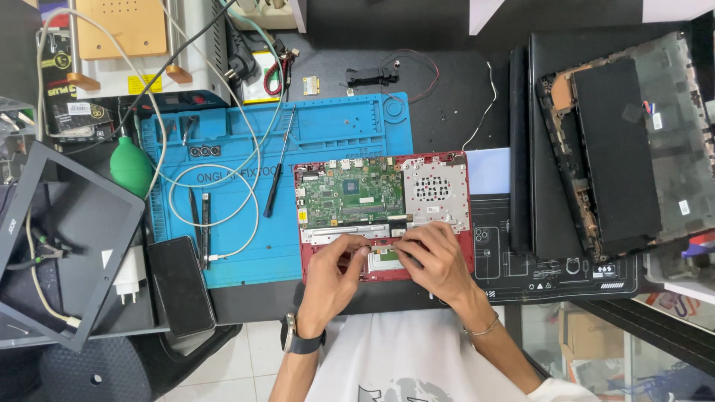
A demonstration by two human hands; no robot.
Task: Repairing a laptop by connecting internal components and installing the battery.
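Note:
An opened red laptop base (pixel 459 223) lies on the desk in front of me, showing a green circuit board (pixel 350 195) and a silver perforated plate (pixel 436 190). My left hand (pixel 331 279) and my right hand (pixel 436 260) both rest on its near edge, next to the touchpad area (pixel 383 259). The fingertips of both hands pinch at a thin strip just above the touchpad. What exactly sits between the fingers is too small to tell. A dark watch is on my left wrist and a thin bracelet on my right.
A blue work mat (pixel 335 126) holds a screwdriver (pixel 277 175), tweezers (pixel 205 223) and a white cable (pixel 216 193). A black phone (pixel 181 286) and a laptop lid (pixel 59 238) lie left. A disassembled black laptop (pixel 618 149) lies right. A green air blower (pixel 131 167) sits far left.

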